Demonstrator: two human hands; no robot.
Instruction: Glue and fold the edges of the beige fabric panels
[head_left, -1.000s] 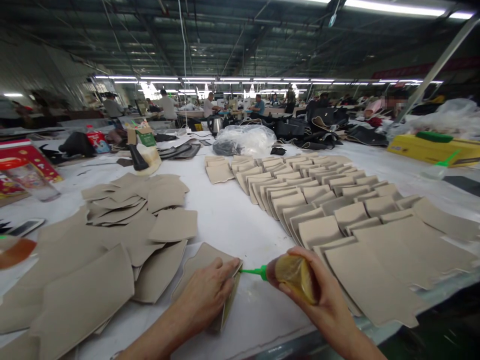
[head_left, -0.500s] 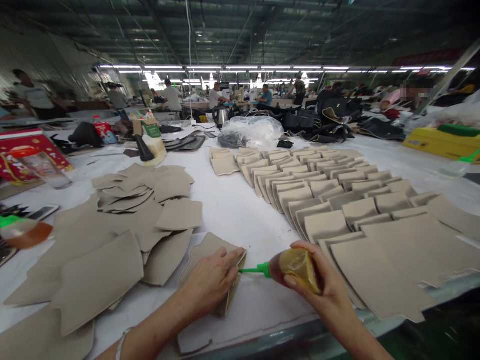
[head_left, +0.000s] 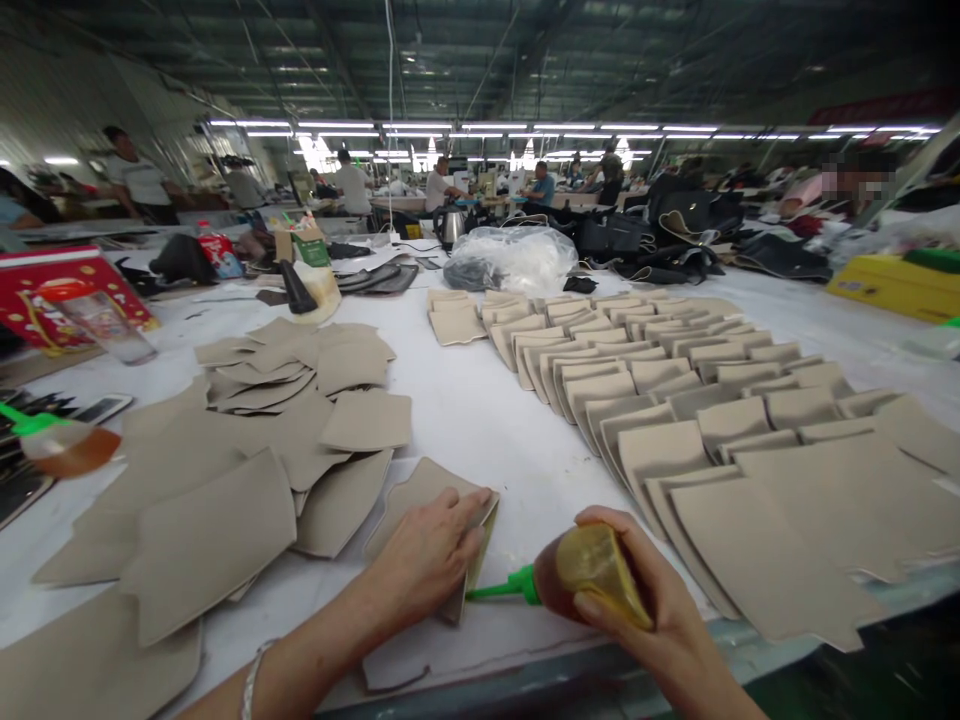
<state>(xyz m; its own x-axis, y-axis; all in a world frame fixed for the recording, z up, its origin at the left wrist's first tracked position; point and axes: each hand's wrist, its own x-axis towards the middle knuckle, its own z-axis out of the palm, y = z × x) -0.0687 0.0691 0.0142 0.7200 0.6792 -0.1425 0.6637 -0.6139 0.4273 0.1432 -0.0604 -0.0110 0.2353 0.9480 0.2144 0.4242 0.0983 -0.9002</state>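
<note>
Your right hand (head_left: 660,605) has its fingers wrapped around a squeeze bottle (head_left: 589,575), gripping it by the body. The bottle lies on its side in your grasp, its long axis running roughly across in front of you, and its green nozzle (head_left: 502,588) points left. The nozzle's tip is at the near end of the right-hand edge of a beige panel (head_left: 420,487); whether it actually touches, you cannot tell from this view. That edge slants, its far corner out to the right and its near end drawn back toward you, so the nozzle meets it crosswise.

Your left hand (head_left: 435,548) is the nearer one to the panel: it rests on top, fingers laid down over the piece, the index reaching toward the far right corner. Whether the thumb pinches from below is hidden.

The panel sits flat on the white table (head_left: 457,400), between a loose pile of like pieces (head_left: 217,540) on your left and overlapping rows of pieces (head_left: 622,390) on your right. It looks thin and matte, with a darker, yellowish-green strip along the edge by the nozzle. The bottle is see-through, with amber liquid inside and a green cap.
</note>
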